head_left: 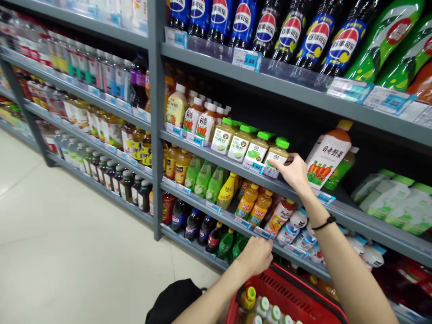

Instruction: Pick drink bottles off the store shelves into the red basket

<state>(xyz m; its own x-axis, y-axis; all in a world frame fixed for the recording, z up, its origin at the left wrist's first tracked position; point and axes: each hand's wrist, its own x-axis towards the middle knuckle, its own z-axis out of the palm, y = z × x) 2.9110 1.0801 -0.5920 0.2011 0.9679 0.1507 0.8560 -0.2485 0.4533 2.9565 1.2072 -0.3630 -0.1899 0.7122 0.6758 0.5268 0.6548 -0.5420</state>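
My right hand [295, 173] reaches up to the middle shelf and touches the green-capped bottle [277, 156] at the right end of a row of pale lime-drink bottles; its fingers curl against the bottle's side. My left hand [256, 256] is lower, fingers closed on the rim of a red shopping basket [297, 297] by the edge of a lower shelf. Several bottles [266, 310] with yellow, white and green caps lie in the basket. A black band [324, 222] is on my right wrist.
Grey shelving [155, 135] holds rows of drinks: cola bottles [266, 27] on top, a leaning carrot-juice bottle [327, 157] right of my hand, orange and green juices below, white pouches [388, 198] at far right. Pale tiled floor [67, 247] stretches to the left.
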